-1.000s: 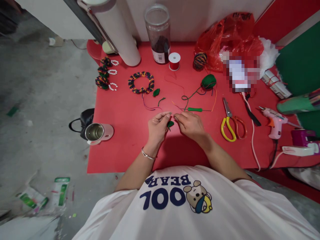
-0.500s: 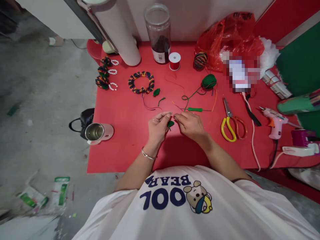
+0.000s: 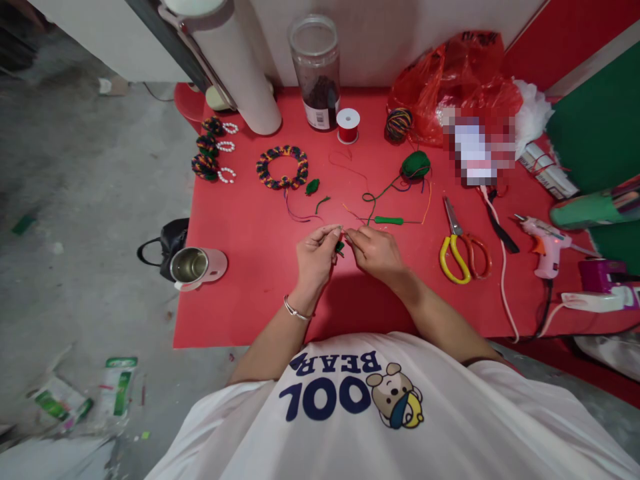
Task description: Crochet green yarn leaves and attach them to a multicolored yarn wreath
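My left hand is closed in a pinch, with a small green crocheted piece hanging just under its fingertips. Close beside it, almost touching, my right hand also pinches; whatever is in its fingertips is too small to make out. Beyond the hands lies a green-handled crochet hook. A similar green crocheted piece and a short green yarn scrap rest near a multicoloured braided ring with trailing threads. Green yarn runs from a ball toward the hook.
Scissors and a pink glue gun with cords lie to the right. A steel-lined mug stands at the left edge. Along the back are a tall white flask, a jar, a red thread spool and a red plastic bag.
My fingertips have come slightly closer together, and less of the green crocheted piece shows between my hands. The view has shifted slightly; the things on the table stay put.
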Demonstrator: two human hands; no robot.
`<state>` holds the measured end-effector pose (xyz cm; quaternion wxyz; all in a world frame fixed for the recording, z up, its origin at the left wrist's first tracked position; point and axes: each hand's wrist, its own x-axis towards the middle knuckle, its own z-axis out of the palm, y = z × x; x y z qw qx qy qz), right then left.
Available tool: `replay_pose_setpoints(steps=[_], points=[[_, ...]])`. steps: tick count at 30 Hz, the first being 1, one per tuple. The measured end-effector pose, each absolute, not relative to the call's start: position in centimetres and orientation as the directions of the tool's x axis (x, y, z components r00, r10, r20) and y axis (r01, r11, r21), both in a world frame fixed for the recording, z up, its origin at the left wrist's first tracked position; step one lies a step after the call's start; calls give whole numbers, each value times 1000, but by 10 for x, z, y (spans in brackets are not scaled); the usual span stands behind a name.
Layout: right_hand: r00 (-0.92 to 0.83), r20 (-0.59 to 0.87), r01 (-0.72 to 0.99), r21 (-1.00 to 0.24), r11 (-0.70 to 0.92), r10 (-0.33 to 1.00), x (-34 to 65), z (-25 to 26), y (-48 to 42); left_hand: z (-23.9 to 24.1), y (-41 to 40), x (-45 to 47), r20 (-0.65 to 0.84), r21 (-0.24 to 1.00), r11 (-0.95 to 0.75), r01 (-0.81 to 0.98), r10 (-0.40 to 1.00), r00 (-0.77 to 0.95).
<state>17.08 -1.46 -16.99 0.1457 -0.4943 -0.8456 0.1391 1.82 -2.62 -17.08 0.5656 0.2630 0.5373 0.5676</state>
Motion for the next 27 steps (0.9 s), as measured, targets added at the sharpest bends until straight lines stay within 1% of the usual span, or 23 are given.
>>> replay_pose_setpoints(steps=[6, 12, 15, 20, 27], points=[[-459, 131, 793, -384, 472, 879, 169, -172, -15, -172, -27, 14, -172, 966, 113, -232, 952, -254], [-454, 103, 807, -373, 457, 885, 169, -170, -16, -171, -26, 15, -281, 930, 211, -302, 936, -211], [-455, 87, 813, -366, 453, 886, 168, -169, -16, -171, -25, 16, -277, 923, 204, -327, 940, -197], [-449, 90, 805, -390, 446, 889, 166, -168, -16, -170, -25, 18, -300, 904, 215, -370, 935, -189], [-457, 112, 779, -428, 458, 882, 163, -169, -19, -168, -23, 21, -280, 903, 164, -398, 925, -255]])
